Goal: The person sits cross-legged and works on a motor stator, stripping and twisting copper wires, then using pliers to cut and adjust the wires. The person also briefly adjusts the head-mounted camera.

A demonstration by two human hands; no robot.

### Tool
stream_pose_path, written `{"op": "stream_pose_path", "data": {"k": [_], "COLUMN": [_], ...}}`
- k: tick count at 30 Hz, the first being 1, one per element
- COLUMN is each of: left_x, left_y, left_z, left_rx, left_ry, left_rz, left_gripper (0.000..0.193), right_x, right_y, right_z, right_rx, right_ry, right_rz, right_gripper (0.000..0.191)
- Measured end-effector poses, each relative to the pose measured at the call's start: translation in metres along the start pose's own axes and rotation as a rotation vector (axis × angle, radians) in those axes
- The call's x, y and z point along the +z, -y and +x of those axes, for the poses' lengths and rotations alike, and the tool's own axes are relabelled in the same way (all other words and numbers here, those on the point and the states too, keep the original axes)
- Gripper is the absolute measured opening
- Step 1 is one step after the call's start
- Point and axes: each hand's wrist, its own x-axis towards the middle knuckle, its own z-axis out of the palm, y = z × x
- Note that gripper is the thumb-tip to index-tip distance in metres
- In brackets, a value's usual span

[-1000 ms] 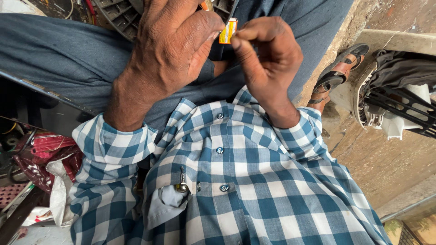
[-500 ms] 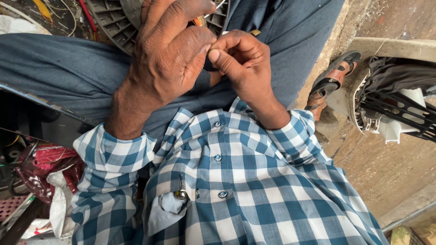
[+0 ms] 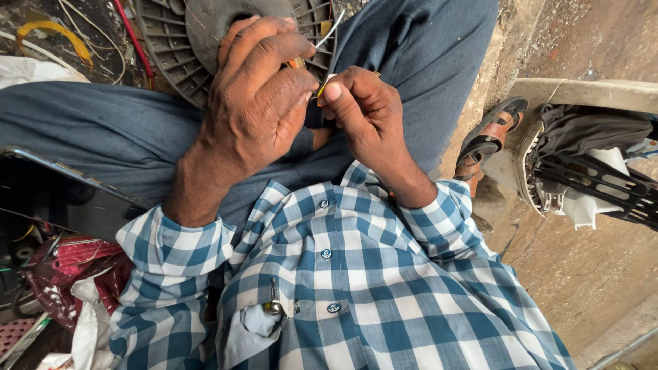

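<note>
We look down over a blue-and-white checked shirt (image 3: 356,288) at our own two hands, working just above our lap. A moment ago a small yellow piece stood clearly between the fingers; now only a sliver of the yellow piece (image 3: 321,89) shows, pinched between the thumb and forefinger of our right hand (image 3: 367,113). Our left hand (image 3: 257,96) has closed in from the other side, fingers curled and pressed against the same spot, with a speck of orange (too hidden to identify) showing at its fingertips. The hands sit tighter together than before, so the fine work on the piece looks to be mid-grip.

Just behind the hands lies a grey ribbed fan-like disc (image 3: 192,41), with a thin white wire (image 3: 332,27) running across it toward the hands. Below the hands, grey trousers (image 3: 103,130) cover our legs. Right of the hands, a brown sandal (image 3: 490,137) rests on the dirt floor, beside a black-and-white plastic housing (image 3: 589,171). Left of the shirt, a red bundle and tangled cables (image 3: 75,267) crowd the floor.
</note>
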Motion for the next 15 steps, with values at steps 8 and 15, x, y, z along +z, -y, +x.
{"op": "stream_pose_path", "data": {"k": [8,15], "left_x": [-0.007,0.013], "left_y": [-0.005,-0.025], "left_z": [0.009,-0.014], "left_rx": [-0.008,-0.104], "left_ry": [-0.058,-0.158], "left_rz": [-0.039,0.292], "left_gripper": [0.02,0.011], "right_x": [-0.004,-0.009], "right_y": [-0.001,-0.001], "right_z": [-0.001,0.003], "right_rx": [0.04,0.075], "right_ry": [0.012,0.019], "right_rz": [0.094,0.163], "right_gripper": [0.02,0.021]}}
